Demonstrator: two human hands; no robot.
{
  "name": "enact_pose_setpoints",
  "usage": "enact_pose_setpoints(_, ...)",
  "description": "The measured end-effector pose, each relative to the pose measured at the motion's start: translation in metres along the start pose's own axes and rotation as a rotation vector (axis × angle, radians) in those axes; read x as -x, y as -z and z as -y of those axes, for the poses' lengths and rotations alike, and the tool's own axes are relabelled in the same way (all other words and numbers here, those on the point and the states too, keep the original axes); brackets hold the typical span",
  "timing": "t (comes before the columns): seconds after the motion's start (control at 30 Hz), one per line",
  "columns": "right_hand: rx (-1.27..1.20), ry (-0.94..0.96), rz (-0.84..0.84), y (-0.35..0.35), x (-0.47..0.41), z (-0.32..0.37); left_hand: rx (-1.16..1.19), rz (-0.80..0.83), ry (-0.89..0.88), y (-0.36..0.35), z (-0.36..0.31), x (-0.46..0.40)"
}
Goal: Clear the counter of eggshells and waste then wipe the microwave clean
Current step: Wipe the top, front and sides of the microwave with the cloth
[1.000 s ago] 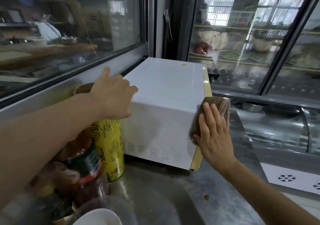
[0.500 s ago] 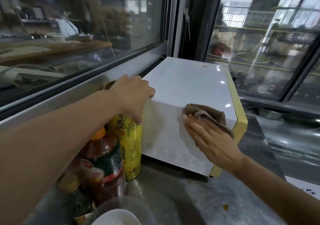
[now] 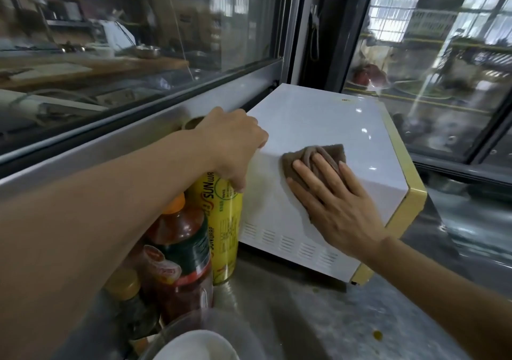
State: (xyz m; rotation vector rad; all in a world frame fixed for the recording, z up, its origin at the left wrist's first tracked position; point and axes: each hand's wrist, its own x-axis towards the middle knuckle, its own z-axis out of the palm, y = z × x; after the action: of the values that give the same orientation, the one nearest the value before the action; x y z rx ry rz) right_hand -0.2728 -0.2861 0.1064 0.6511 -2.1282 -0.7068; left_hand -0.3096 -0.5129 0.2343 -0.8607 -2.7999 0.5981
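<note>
A: Two hands on the microwave (image 3: pixel 318 126), centre of frame. It's a boxy white shell, glossy top with small light glints, pale yellow trim down the right edge, rows of short vent slots low on the near side panel

B: Right hand?

A: Right hand (image 3: pixel 336 207) lies flat, fingers spread wide, palm pressing a brown cloth (image 3: pixel 313 156) against the microwave's upper near edge. Cloth looks like soft terry, bunched into folds above the fingertips, partly draped onto the top panel

B: Left?

A: Left hand (image 3: pixel 235 146) at centre, fingers curled down over the microwave's left corner, gripping the shell there. Forearm runs in from the lower left

B: What's beside it?

A: Just left of the microwave, a tall yellow cylinder (image 3: pixel 225 221), shiny printed label, upright, touching or nearly touching the side panel, can't tell which. Left of that a sauce bottle (image 3: pixel 180 248), dark red contents, orange cap, green label band. Lower left a smaller jar with a gold lid (image 3: pixel 122 284), mostly hidden by the arm. Bottom centre, a white rounded bowl rim (image 3: pixel 194 343) inside a clear container, blurred

B: Surface?

A: Counter (image 3: pixel 318 318) is dull grey metal, scuffed, with a small yellowish blob (image 3: pixel 377 335) at lower right. Glass panes (image 3: pixel 138 40) fill the upper frame, full of reflections
</note>
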Motion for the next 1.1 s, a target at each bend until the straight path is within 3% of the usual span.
enact_pose_setpoints(0.3, -0.002, 0.112, -0.024, -0.02, -0.032, 0.042, -0.006, 0.008, 0.004, 0.002, -0.001, 0.002)
enact_pose_setpoints(0.7, -0.033, 0.376, 0.256, -0.051, 0.018, 0.1, -0.034, 0.016, 0.045, 0.002, -0.003, 0.002)
enact_pose_setpoints(0.93, 0.042, 0.421, 0.458, -0.044, 0.103, 0.059, -0.235, -0.235, -0.074, -0.004, -0.027, 0.015)
enact_pose_setpoints(1.03, 0.059, 0.494, 0.414, -0.047, 0.088, 0.069, -0.235, -0.207, -0.05, -0.012, -0.038, 0.014)
enact_pose_setpoints(1.1, 0.023, 0.41, 0.32, -0.053, 0.065, 0.085, -0.255, -0.21, -0.026, -0.015, -0.038, 0.015)
